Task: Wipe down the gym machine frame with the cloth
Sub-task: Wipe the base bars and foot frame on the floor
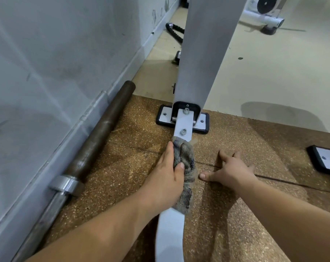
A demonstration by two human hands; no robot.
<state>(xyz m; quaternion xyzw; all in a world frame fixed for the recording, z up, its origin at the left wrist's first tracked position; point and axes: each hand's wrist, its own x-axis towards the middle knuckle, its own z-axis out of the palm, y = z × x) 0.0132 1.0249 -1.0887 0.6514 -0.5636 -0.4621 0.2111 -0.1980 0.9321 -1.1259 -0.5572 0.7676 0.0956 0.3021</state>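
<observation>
Step in hand: wiping the low white frame bar [169, 235] that runs into the base plate [203, 124].

- Left hand [165, 179] grips the cloth [186, 163]: fingers curled round the bar's wall side, thumb on top pinning the rag.
- The cloth drapes over the bar just short of the base plate, with its leading edge just shy of the nearer bolt [183, 132].
- Right hand [234, 172] lies flat on the rubber mat [134, 140] with fingers spread and holds nothing. It sits near the base plate, on the side away from the wall. Looks like a brace.

My read on the next move: push the cloth on over the bracket at the base plate. That means working round two bolt heads and the side pins, so fingertip pressure rather than a flat swipe. The rag could snag there. The upright post [204, 53] rising from the base plate comes after.

The barbell [96, 138] lies on the wall side of the base plate, out of the way.
</observation>
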